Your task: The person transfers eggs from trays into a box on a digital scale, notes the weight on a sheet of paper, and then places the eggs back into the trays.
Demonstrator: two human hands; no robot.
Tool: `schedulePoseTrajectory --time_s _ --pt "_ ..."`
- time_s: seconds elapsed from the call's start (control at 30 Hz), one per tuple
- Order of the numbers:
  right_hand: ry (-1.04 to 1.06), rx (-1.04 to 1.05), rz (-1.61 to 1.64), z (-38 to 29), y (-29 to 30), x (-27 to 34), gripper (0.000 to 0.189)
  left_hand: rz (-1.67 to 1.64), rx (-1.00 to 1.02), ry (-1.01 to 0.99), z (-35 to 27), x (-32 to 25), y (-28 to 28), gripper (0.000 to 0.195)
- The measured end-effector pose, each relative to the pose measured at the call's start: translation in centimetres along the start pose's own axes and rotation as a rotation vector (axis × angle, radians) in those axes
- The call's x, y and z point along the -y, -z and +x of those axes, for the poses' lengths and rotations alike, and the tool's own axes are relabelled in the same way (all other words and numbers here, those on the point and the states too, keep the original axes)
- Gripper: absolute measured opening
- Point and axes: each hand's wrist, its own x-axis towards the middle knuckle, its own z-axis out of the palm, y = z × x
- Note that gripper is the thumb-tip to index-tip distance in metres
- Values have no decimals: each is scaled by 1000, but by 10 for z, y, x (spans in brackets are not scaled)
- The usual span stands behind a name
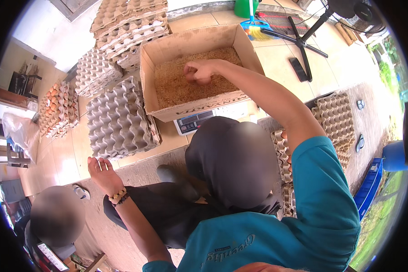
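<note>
My right hand [205, 70] is over a cardboard box [193, 111] with loose brown husk or sawdust [171, 83] in it. Its fingers are closed around brown eggs [204, 81]; how many is unclear. My left hand [105, 175] is palm up with fingers apart and slightly curled, holding nothing. It is just off the near corner of a stack of grey pulp egg trays [117, 119]. A digital scale [192, 122] shows at the box's near side, partly hidden by my knee.
Stacked egg trays [132, 30] stand behind left, with egg-filled trays [52, 105] farther left. More trays [336, 115] and a tray stack with eggs [285, 159] lie right. A fan stand [301, 43], broom [256, 29], blue crate [369, 190] and sandals [360, 142] are around.
</note>
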Motion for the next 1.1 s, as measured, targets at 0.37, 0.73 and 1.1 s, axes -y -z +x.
schedulePoseTrajectory --time_s 0.37,0.73,1.1 --pt "105 -1115 393 -275 64 -47 19 -8 44 81 21 6 19 24" --pt "-1233 -921 18 -391 -248 -255 35 170 36 41 6 36 -9 28" --pt "-563 -1181 1641 -437 -225 -242 36 293 30 -32 -9 42 -10 40"
